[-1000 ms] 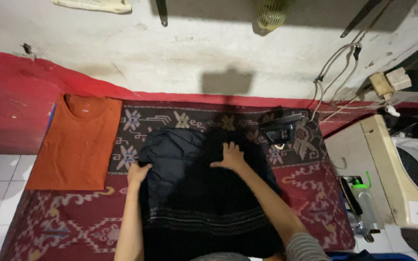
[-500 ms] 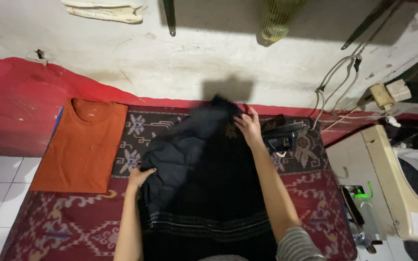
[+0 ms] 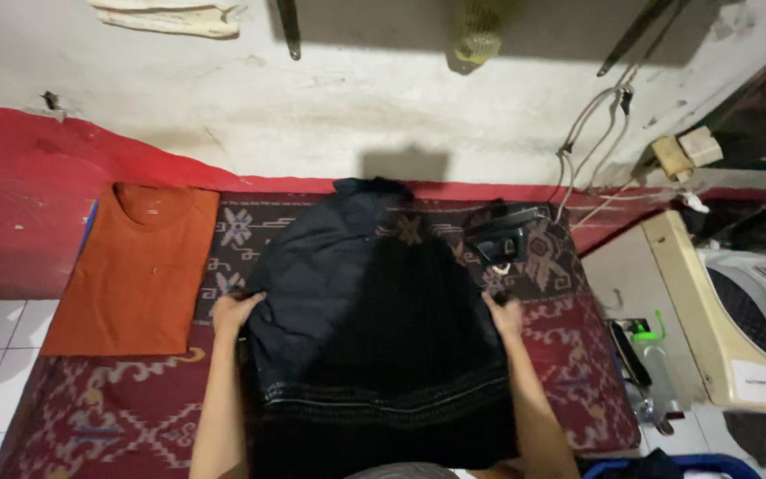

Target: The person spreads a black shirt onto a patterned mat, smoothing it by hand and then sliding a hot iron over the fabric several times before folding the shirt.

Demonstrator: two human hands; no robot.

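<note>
I see the dark garment (image 3: 374,328) spread on the patterned red mat (image 3: 117,408). My left hand (image 3: 235,312) grips its left edge, fingers curled; my right hand (image 3: 505,315) presses its right edge, grip unclear. Its folds are lost in shadow, its lower edge cut off.

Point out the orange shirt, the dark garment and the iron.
orange shirt (image 3: 139,266), head view, middle of its front.
dark garment (image 3: 374,328), head view, centre of the spread cloth.
iron (image 3: 500,235), head view, its black body on the patterned mat.
</note>
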